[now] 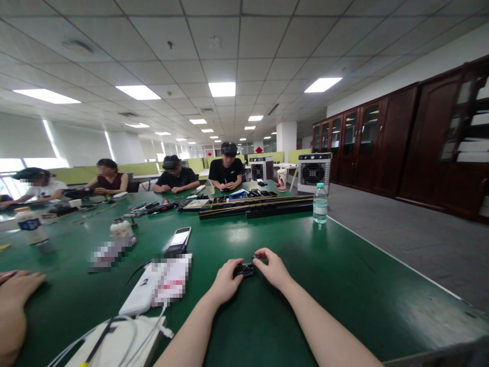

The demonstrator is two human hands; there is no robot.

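Observation:
A small black part (pixel 246 270), too small to name more exactly, is just above or on the green table (pixel 267 326) in front of me. My left hand (pixel 228 278) grips its left end between thumb and fingers. At its right end, my right hand (pixel 270 266) pinches with thumb and fingertips at a tiny dark piece (pixel 255 258). Whether that piece is joined to the black part I cannot tell.
A phone (pixel 179 239), a white power bank (pixel 143 290) and cables lie to the left. A water bottle (pixel 320 204) stands at the back right, near black rails (pixel 278 208) and tools. Another person's hand (pixel 19 290) rests at far left; several people sit beyond.

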